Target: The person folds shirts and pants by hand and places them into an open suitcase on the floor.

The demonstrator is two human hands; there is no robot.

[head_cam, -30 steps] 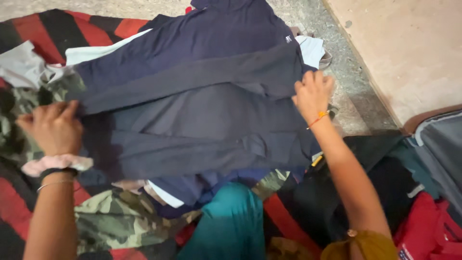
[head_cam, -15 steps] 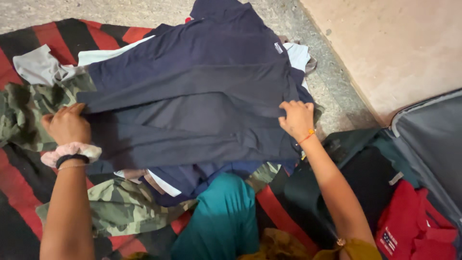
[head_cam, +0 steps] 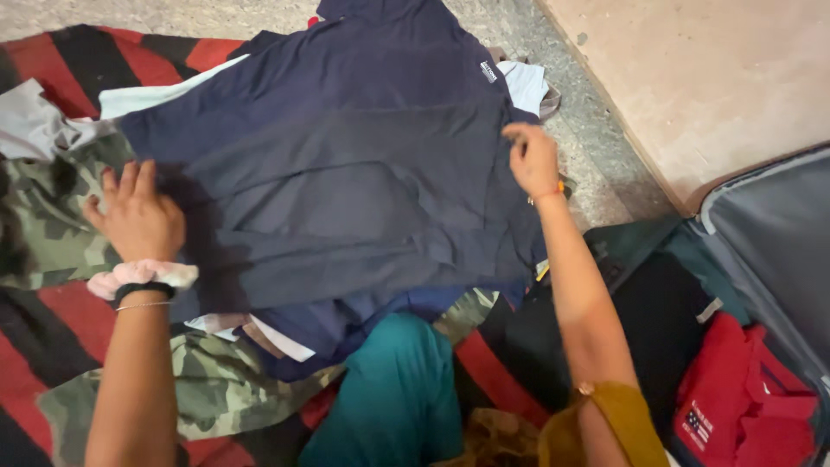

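Clearly the dark navy garment (head_cam: pixel 346 190) lying flat atop the clothes pile on the striped blanket (head_cam: pixel 52 329) wants even tension, so the left hand (head_cam: pixel 138 220), fingers spread, should pin its edge while the right hand (head_cam: pixel 532 160) pinches the far edge taut.

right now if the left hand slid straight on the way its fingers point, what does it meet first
The left hand points up the frame, fingertips at the dark navy cloth garment's edge; probably the crumpled light grey cloth next, though depth is unclear.
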